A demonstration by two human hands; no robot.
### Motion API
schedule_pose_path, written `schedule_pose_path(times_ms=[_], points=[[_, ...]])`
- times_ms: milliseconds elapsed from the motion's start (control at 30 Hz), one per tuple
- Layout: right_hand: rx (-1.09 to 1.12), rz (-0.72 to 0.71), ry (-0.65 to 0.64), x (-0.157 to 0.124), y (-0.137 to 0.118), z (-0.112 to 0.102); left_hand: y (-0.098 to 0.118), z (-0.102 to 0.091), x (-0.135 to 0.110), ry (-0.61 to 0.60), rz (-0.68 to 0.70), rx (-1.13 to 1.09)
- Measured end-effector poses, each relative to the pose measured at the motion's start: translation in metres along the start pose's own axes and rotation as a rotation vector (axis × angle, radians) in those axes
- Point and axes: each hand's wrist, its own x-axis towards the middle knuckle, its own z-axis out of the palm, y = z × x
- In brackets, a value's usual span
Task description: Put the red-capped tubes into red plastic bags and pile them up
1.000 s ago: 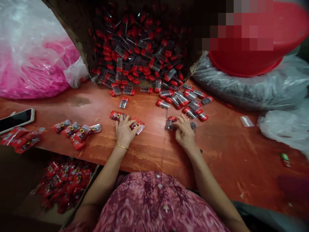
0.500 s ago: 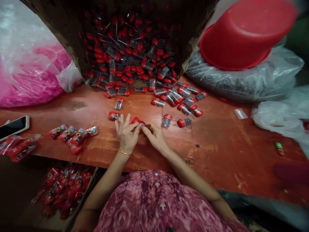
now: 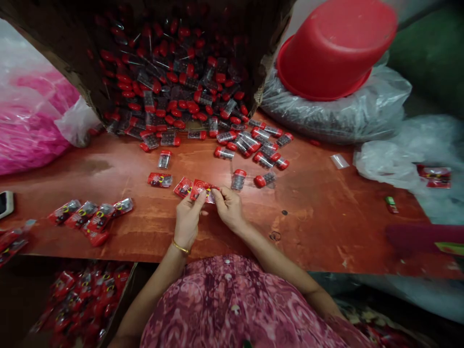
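Note:
My left hand (image 3: 187,217) and my right hand (image 3: 227,208) meet over the reddish table (image 3: 326,212), both pinching a small red printed packet (image 3: 201,189) between their fingertips. Another red packet (image 3: 182,186) lies just left of it, and a third (image 3: 159,180) farther left. Two red-capped clear containers (image 3: 238,179) (image 3: 264,180) lie right of my right hand. A pile of the same red-capped containers (image 3: 188,96) spills from a tipped cardboard box (image 3: 65,63) at the back of the table.
Filled red packets (image 3: 90,217) lie in a row at the left, more in a box below the table edge (image 3: 79,299). A pink-filled plastic bag (image 3: 32,121) sits far left, a red basin (image 3: 333,48) on a dark bag (image 3: 337,116) at back right, a phone (image 3: 5,203) at the left edge.
My right hand left the loose containers at the right and came over to my left hand. Both hands now hold the red packet lifted off the table. The camera view shifted right.

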Motion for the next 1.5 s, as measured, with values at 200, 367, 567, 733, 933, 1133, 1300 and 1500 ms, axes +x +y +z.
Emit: schedule_pose_path(times_ms=[200, 367, 567, 733, 933, 1133, 1300, 1500], points=[[-0.335, 0.001, 0.035, 0.01, 0.007, -0.023, 0.005, 0.008, 0.011, 0.018, -0.057, -0.098], [-0.934, 0.105, 0.119, 0.024, 0.024, -0.044, 0.013, 0.01, 0.015, -0.013, -0.116, -0.15], [-0.507, 0.047, -0.01, 0.008, 0.029, -0.062, 0.016, 0.007, 0.011, -0.075, -0.175, -0.16], [0.176, 0.268, -0.15, -0.018, -0.004, -0.079, 0.016, 0.004, 0.007, -0.128, -0.157, -0.099], [0.155, 0.246, -0.279, -0.019, -0.03, -0.082, 0.014, 0.005, 0.006, -0.185, -0.014, -0.027], [0.119, 0.227, -0.339, -0.014, -0.024, -0.078, 0.024, -0.001, 0.006, -0.3, 0.067, 0.18], [0.129, 0.237, -0.339, -0.017, -0.024, -0.08, 0.024, -0.002, 0.011, -0.316, 0.046, 0.074], [0.167, 0.236, -0.274, -0.019, -0.029, -0.082, 0.02, -0.006, 0.017, -0.328, 0.012, 0.035]])
